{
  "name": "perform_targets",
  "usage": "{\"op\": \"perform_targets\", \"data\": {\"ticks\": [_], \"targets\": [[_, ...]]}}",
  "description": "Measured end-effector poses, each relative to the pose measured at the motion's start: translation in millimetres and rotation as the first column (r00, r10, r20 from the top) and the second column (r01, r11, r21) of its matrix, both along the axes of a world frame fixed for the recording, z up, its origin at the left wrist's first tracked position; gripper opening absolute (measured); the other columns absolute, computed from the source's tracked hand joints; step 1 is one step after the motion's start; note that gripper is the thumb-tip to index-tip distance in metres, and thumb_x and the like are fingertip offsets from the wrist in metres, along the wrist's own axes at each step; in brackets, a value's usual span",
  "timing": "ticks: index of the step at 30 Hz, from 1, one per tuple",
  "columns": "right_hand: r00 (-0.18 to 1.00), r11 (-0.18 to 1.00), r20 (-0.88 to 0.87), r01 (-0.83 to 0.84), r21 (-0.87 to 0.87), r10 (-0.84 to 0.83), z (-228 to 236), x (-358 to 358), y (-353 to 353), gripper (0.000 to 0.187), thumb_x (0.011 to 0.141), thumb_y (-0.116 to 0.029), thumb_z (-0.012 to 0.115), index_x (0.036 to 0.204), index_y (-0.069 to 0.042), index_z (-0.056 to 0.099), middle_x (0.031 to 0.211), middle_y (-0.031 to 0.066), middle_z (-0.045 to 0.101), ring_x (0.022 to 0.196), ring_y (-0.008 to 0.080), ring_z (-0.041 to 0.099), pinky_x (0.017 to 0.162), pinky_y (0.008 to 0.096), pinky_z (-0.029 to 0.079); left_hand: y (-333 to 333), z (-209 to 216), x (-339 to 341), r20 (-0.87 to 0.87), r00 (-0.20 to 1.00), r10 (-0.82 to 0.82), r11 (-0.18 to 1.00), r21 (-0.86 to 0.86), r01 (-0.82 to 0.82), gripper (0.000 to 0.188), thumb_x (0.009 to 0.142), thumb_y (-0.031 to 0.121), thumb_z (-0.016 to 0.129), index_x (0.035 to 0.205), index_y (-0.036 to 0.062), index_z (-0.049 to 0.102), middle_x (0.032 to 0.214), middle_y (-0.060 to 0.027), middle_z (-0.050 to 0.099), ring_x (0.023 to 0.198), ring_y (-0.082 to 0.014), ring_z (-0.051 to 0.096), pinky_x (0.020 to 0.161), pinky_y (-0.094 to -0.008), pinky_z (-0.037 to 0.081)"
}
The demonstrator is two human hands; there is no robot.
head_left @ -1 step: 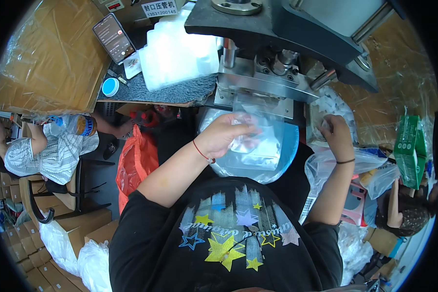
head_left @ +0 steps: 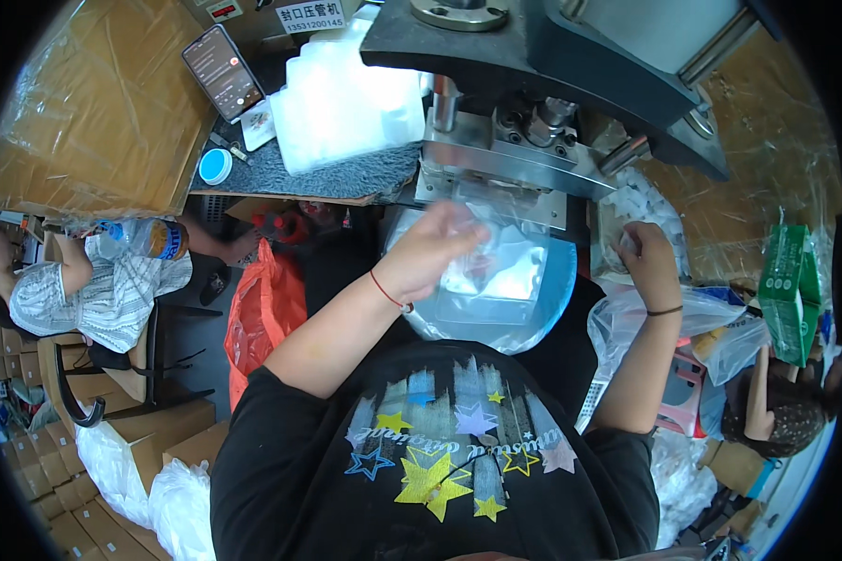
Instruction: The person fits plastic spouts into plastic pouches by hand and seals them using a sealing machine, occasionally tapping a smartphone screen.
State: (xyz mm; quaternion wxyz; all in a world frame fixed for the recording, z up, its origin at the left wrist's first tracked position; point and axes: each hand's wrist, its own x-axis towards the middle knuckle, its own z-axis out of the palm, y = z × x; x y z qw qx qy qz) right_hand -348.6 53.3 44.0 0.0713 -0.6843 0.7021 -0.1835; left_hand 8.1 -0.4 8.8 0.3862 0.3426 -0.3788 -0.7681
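My left hand [head_left: 432, 251] hovers over clear plastic bags [head_left: 492, 282] lying in a round tray [head_left: 559, 292] on my lap. Its fingers are smeared by motion, so what they hold, if anything, cannot be made out. Just beyond it, a clear bag edge [head_left: 496, 204] reaches toward the metal jaw [head_left: 524, 166] of a press. My right hand [head_left: 649, 257] is beside a clear container of small white pieces [head_left: 647, 208]. Its fingers are curled and pinched together; any small thing between them is hidden.
The dark press head [head_left: 533, 56] overhangs the work area. At back left, flat clear bags [head_left: 346, 112], a phone [head_left: 223, 73] and a blue-lidded jar [head_left: 215, 166] rest on a cloth-covered table. A red bag [head_left: 264, 309] hangs at left. Two people sit at the sides.
My left hand's fingers have shifted slightly away from me and to the left, toward the press. My right hand stays by the white pieces.
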Motion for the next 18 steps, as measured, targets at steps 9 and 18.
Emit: {"op": "perform_targets", "data": {"ticks": [9, 18], "targets": [[0.994, 0.994, 0.005, 0.105, -0.023, -0.105, 10, 6, 7, 0.028, 0.076, -0.004, 0.076, 0.097, -0.003, 0.057, 0.083, 0.0145, 0.060, 0.071, 0.0277, 0.058, 0.067, 0.0355, 0.048, -37, 1, 83, 0.546, 0.166, 0.821, 0.305, -0.666, 0.680, 0.051, 0.097, 0.032, 0.058, 0.138, 0.0023, 0.050, 0.141, -0.0271, 0.049, 0.132, -0.0422, 0.047, 0.108, -0.0527, 0.038], [0.802, 0.988, 0.592, 0.016, -0.154, 0.079, 25, 79, 20, 0.023, 0.086, -0.006, 0.075, 0.105, -0.003, 0.063, 0.100, 0.0038, 0.063, 0.085, 0.0094, 0.058, 0.076, 0.0233, 0.048, 9, 9, 73, 0.345, 0.922, 0.175, 0.894, -0.448, -0.002, 0.015, 0.092, 0.008, 0.067, 0.102, -0.0027, 0.069, 0.089, -0.0012, 0.069, 0.083, -0.0038, 0.060, 0.076, -0.0212, 0.049]]}}
